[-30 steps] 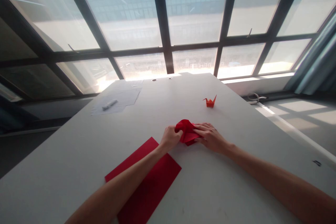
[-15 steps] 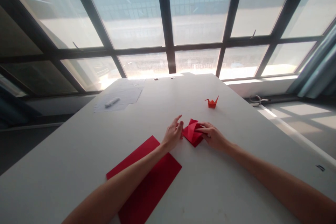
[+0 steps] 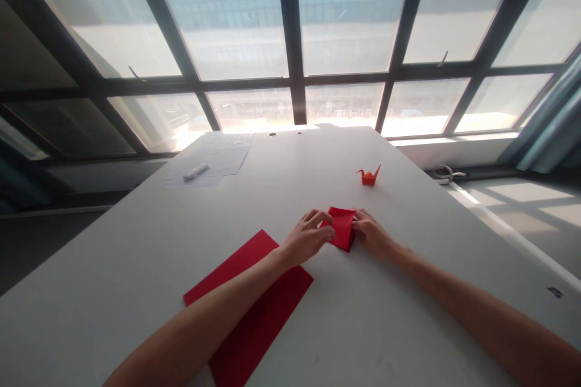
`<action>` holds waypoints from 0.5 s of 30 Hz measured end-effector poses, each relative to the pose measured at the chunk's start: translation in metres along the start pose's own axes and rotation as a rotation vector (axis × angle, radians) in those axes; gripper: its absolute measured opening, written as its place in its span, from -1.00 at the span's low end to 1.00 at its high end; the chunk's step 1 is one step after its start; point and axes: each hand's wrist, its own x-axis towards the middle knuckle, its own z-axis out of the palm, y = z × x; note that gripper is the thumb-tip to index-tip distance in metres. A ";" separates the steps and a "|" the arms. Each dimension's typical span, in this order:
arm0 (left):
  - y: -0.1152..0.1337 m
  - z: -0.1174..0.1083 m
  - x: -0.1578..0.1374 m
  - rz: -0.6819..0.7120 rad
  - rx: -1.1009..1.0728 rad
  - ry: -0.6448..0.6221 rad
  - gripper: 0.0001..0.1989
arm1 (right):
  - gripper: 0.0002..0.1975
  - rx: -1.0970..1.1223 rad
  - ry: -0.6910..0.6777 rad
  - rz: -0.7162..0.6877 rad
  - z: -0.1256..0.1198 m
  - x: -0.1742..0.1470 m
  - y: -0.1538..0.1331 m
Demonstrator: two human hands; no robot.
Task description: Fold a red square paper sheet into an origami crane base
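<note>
A small piece of folded red paper (image 3: 342, 227) lies on the white table between my hands, one flap lifted off the layers beneath. My left hand (image 3: 310, 233) has its fingers curled at the paper's left edge, with thumb and fingertips touching it. On the opposite side, my right hand (image 3: 371, 234) pinches the right edge, and some of its fingertips are hidden behind the paper. Under my left forearm are flat red sheets (image 3: 276, 299). A finished red origami crane (image 3: 369, 177) stands beyond my right hand.
White papers (image 3: 231, 160) lie at the table's far left, with a white stick-like object (image 3: 196, 172) on them. The white table (image 3: 408, 326) reaches toward large windows. A cable coil (image 3: 443, 173) is past the right edge, and a small dark mark (image 3: 554, 292) shows at right.
My left hand has moved right, from stretched fingers beside the folded paper to curled fingers touching it. The paper's flap has shifted and now shows a broader, squarer face.
</note>
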 end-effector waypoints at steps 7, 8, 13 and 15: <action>-0.004 -0.002 -0.004 -0.067 -0.076 -0.109 -0.79 | -0.64 -0.075 0.012 0.033 -0.001 -0.004 0.001; -0.005 -0.002 -0.005 -0.079 -0.080 -0.117 -0.79 | -0.62 -0.086 0.016 0.035 -0.002 -0.005 -0.001; -0.004 -0.001 -0.005 -0.078 -0.119 -0.141 -0.79 | -0.62 -0.199 0.056 0.100 -0.013 -0.012 -0.016; -0.003 -0.002 -0.004 -0.070 -0.138 -0.133 -0.79 | -0.71 -0.210 0.082 0.135 -0.014 -0.014 -0.022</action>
